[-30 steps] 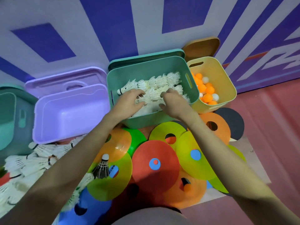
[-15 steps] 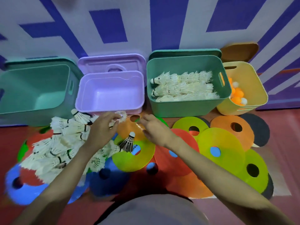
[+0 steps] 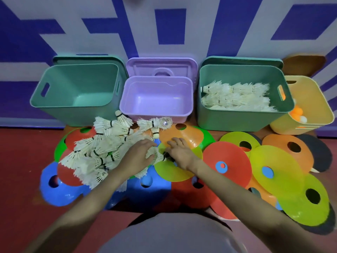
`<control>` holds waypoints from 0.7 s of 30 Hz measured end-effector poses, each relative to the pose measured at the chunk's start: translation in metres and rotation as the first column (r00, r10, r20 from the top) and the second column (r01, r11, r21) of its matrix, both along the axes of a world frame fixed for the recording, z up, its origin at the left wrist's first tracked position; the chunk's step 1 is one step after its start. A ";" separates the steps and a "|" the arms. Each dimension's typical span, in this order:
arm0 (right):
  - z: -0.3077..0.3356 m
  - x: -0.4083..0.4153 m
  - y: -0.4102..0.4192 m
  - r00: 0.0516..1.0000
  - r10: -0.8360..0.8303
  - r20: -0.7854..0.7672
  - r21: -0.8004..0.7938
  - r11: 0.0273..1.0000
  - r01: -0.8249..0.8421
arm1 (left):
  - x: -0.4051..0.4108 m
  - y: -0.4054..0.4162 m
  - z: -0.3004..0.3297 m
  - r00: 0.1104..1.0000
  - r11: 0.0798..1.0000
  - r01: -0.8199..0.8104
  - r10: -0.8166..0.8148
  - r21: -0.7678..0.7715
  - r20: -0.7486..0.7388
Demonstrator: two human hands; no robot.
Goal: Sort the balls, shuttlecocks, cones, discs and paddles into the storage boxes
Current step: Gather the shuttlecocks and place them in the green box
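A heap of white shuttlecocks (image 3: 102, 148) lies on coloured cones left of centre. My left hand (image 3: 140, 155) is at the heap's right edge, its fingers curled over a white shuttlecock (image 3: 157, 156). My right hand (image 3: 180, 152) rests beside it with fingers straight on an orange cone (image 3: 184, 134); a dark shuttlecock (image 3: 166, 155) shows at its thumb. Four boxes stand along the wall: an empty green box (image 3: 73, 106), an empty purple box (image 3: 156, 114), a green box (image 3: 237, 121) with rows of shuttlecocks (image 3: 237, 95), and a yellow box (image 3: 310, 99) with orange and white balls (image 3: 298, 114).
Flat discs and cones in red (image 3: 228, 165), yellow-green (image 3: 279, 172), blue (image 3: 60, 190) and orange (image 3: 291, 147) overlap across the floor. Dark paddles (image 3: 321, 154) stick out from under them at the right. Lids lean against the patterned wall behind the boxes.
Both hands left the right green box and came down to the floor. They now sit close together at the shuttlecock heap's edge; the view swung left, showing all four boxes.
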State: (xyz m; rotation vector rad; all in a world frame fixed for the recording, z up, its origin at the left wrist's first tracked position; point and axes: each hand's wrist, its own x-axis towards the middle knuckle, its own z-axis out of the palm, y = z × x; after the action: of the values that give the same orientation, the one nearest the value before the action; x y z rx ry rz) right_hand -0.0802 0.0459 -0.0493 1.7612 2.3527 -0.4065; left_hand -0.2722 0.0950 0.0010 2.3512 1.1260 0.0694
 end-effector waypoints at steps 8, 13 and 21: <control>-0.007 0.006 -0.018 0.989 -0.148 -0.006 0.051 0.988 0.148 | 0.008 0.001 -0.007 0.955 0.976 0.218 -0.208 0.024 -0.211; -0.005 0.004 -0.028 0.976 -0.215 0.018 -0.039 0.976 0.216 | 0.019 0.009 -0.017 0.815 0.879 0.433 -0.288 0.199 -0.502; -0.005 -0.008 -0.039 0.938 -0.341 -0.060 0.047 0.938 0.344 | 0.019 0.011 -0.027 0.720 0.777 0.541 -0.228 0.323 -0.656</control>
State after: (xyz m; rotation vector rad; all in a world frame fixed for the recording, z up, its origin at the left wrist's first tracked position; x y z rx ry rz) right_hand -0.0883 0.0074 -0.0539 2.2209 2.1045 -0.4386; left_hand -0.2535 0.1057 -0.0256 3.1777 0.8714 -0.6551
